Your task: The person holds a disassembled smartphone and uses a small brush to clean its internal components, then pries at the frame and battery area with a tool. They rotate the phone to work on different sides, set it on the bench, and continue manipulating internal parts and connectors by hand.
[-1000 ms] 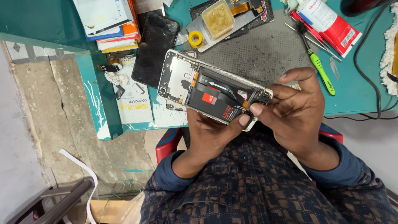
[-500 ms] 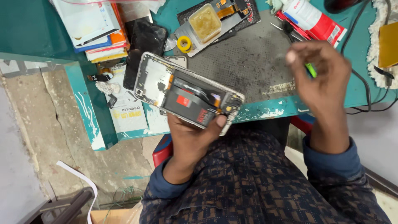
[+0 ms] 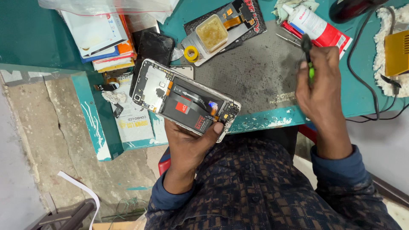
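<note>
The left hand [image 3: 189, 147] was closed around an opened phone [image 3: 185, 100], cradling it from below with the thumb hooked over the near edge, just above the front edge of the tabletop [image 3: 51, 47]. The phone's back cover was already off: the circuit board, the black battery with its red label and the thin cables lay exposed. The right hand [image 3: 319, 85] was closed around a green-handled screwdriver [image 3: 309, 59], raised over the grey work mat [image 3: 251, 68] and well apart from the phone. Judging from this, the opening stage was done, while the battery and board sat in the frame, so the work inside had yet to be finished. A yellow tape roll [image 3: 191, 54], a black phone [image 3: 154, 47] and a white bottle [image 3: 309, 21] lay near.
</note>
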Tool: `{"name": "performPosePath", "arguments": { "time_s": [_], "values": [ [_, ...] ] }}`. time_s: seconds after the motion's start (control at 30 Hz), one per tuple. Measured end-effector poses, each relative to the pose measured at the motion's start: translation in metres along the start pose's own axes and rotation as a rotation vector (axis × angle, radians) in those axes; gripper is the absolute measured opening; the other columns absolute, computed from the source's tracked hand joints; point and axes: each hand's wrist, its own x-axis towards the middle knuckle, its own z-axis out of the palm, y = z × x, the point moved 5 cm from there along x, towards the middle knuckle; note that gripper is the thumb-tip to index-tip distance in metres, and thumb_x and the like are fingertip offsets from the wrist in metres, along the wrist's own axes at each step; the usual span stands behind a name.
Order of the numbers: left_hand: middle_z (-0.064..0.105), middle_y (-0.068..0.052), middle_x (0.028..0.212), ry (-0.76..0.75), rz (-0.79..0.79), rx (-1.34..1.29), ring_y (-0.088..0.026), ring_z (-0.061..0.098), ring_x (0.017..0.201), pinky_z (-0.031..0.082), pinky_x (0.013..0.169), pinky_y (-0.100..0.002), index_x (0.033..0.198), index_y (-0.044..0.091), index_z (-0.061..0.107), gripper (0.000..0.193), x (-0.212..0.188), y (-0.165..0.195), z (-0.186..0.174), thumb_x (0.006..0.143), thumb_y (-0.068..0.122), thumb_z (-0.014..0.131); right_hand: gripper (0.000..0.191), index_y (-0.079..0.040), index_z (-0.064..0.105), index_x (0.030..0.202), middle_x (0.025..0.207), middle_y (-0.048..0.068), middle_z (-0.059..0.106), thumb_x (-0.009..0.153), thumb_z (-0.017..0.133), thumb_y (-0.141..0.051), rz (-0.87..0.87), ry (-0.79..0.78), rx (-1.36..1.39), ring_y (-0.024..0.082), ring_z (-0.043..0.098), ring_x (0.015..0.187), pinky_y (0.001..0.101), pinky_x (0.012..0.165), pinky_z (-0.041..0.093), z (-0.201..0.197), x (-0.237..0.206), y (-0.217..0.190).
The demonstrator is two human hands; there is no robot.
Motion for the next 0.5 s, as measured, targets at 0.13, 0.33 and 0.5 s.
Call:
{"name": "performPosePath", "arguments": {
  "time_s": [0.13,0.33,0.5],
  "values": [
    [0.074,-0.007,0.109,-0.018,-0.008,0.006,-0.013,0.071,0.097,0.06,0.089,-0.029,0.121,-0.001,0.062,0.042,0.001,0.0,0.001,0.085,-0.006,0.084,0.025,0.003,0.057,0.122,0.099,0.005,0.061,0.107,0.05,-0.015,0.361,-0.122,0.721,0.008,0.047,0.065,0.0267,0.059,0.039,0.006,-0.011,0.011],
    [0.073,-0.005,0.107,-0.054,-0.02,0.006,-0.012,0.071,0.097,0.061,0.088,-0.029,0.12,0.001,0.06,0.045,0.002,0.001,0.005,0.083,-0.007,0.085,0.072,0.001,0.06,0.083,0.067,0.003,0.051,0.112,0.041,-0.062,0.153,-0.099,0.746,0.004,0.04,0.056,0.0217,0.052,0.028,0.006,-0.02,0.017],
    [0.072,-0.007,0.111,-0.112,0.005,0.058,-0.014,0.07,0.101,0.06,0.092,-0.03,0.122,-0.001,0.062,0.046,0.003,0.001,0.008,0.084,-0.008,0.086,0.07,-0.003,0.041,0.069,0.057,0.004,0.045,0.113,0.052,-0.056,0.152,-0.008,0.818,0.009,0.041,0.052,0.0251,0.051,0.029,0.017,-0.018,0.021]
  ]
}}
